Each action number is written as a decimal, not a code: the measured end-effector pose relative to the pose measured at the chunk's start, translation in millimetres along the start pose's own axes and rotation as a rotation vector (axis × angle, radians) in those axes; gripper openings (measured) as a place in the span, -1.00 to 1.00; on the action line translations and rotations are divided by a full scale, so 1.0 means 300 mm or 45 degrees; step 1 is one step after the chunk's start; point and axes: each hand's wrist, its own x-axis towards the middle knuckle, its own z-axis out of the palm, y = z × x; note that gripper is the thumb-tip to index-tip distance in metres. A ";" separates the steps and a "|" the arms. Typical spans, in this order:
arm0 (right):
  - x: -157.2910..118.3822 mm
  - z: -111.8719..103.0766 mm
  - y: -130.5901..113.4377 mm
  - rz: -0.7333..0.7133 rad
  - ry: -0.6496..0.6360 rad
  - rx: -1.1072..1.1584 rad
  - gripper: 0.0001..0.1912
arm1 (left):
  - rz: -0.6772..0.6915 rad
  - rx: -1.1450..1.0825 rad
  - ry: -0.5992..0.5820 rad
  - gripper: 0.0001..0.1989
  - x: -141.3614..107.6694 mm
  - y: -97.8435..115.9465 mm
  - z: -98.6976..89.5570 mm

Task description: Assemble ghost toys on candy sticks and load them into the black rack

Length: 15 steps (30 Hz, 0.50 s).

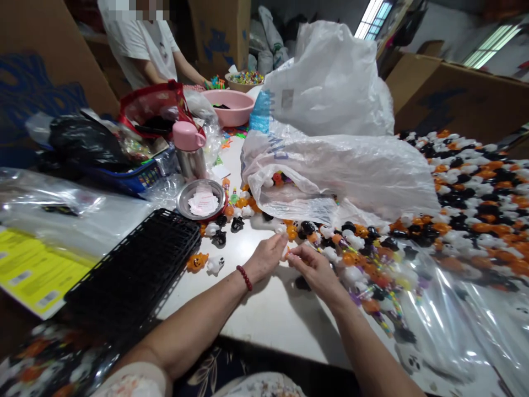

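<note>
One white worktop [248, 325] carries nearly everything here, with a huge heap of orange, black and white figures [483, 204] off to my right, I guess so there's a big supply near that arm. The floppy plastic sack [347, 171] lies on its side, mouth toward me, probably for easy reaching in. Black trays [136, 270] are stacked at my left, and the round metal dish [179, 201] beside them likely stops its loose paper slips [203, 201] scattering. Smallest of all is the pale-and-orange piece [287, 252] between my hands, just above the worktop. Left hand [268, 258] and right hand [316, 270] both have their fingers pinched narrow on it, likely because it's tiny and fiddly; can't tell its exact shape, sorry.
</note>
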 end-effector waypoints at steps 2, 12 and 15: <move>0.008 -0.057 0.008 -0.032 0.090 -0.166 -0.70 | 0.087 0.245 0.092 -0.50 0.001 0.007 -0.019; 0.166 -0.144 0.016 -0.521 0.477 -1.043 -0.78 | -0.351 1.223 0.584 -0.65 0.042 -0.014 -0.183; 0.295 -0.064 -0.055 -0.551 0.284 -1.021 -0.79 | -0.385 1.223 0.422 -0.62 0.042 -0.022 -0.183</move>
